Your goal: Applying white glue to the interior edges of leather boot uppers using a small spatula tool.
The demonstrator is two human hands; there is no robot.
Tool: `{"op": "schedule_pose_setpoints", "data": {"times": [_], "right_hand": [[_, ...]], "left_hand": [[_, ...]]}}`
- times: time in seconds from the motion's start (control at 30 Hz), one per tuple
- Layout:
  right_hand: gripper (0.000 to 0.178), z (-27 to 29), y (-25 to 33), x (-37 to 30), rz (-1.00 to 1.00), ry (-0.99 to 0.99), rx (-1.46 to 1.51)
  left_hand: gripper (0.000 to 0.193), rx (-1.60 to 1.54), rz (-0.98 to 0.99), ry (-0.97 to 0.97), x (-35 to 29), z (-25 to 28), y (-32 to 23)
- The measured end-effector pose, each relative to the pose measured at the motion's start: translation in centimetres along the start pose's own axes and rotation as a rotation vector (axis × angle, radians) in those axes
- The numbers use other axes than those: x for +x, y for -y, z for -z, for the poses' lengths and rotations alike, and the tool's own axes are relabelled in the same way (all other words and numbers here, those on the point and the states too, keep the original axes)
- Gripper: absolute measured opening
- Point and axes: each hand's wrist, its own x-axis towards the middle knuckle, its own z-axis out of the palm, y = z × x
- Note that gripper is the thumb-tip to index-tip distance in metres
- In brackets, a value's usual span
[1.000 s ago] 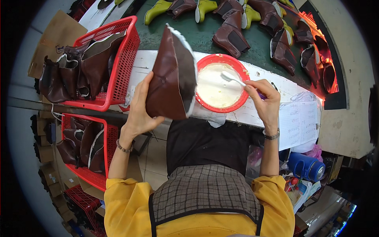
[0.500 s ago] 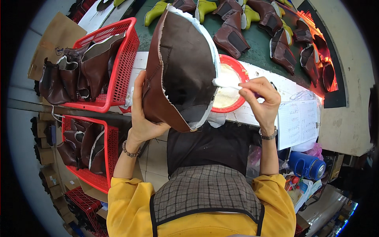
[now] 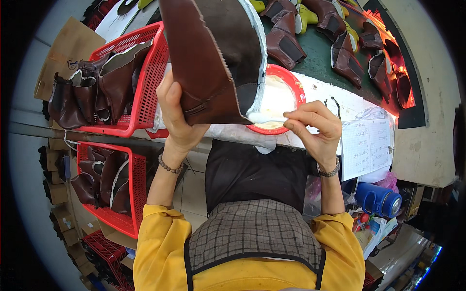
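A dark brown leather boot upper is tilted up in front of me, with my left hand closed around its lower left side. White paste coats its pale right edge. Between the fingertips of my right hand is a small brush, its tip white with paste and touching the upper's lower right corner. Just behind the brush stands a red-rimmed bowl of creamy white paste, partly covered by the upper.
Red baskets of brown boot uppers stand at left, one above the other. Brown uppers and lime-green boot forms lie on the green table beside an orange-glowing heater. An open notebook and blue flask are at right.
The boot upper has turned and shifted up, showing more of its outer left side. The brush has moved down and left, from the upper's right edge to its lower corner.
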Motion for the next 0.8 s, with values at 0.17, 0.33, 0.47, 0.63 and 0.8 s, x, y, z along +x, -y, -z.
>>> {"op": "schedule_pose_setpoints", "data": {"times": [0.17,0.33,0.47,0.63,0.8], "right_hand": [[0.012,0.1,0.1,-0.3,-0.172,0.063,0.083],[0.012,1.4,-4.4,0.6,-0.218,0.039,-0.496],[0.016,0.7,-7.8,0.7,-0.115,0.283,-0.811],[0.011,1.4,-4.4,2.8,-0.179,0.035,-0.269],[0.011,0.6,-3.5,4.3,-0.001,0.028,-0.129]], "left_hand": [[0.103,-0.034,-0.084,-0.078,0.6,-0.9,0.6],[0.113,-0.412,0.356,0.145,0.6,3.2,0.4],[0.091,-1.046,0.892,0.292,-9.2,9.2,5.9],[0.081,-1.256,0.986,0.506,-12.0,11.0,6.4],[0.079,-1.255,1.021,0.496,-13.4,10.9,4.9]]}}
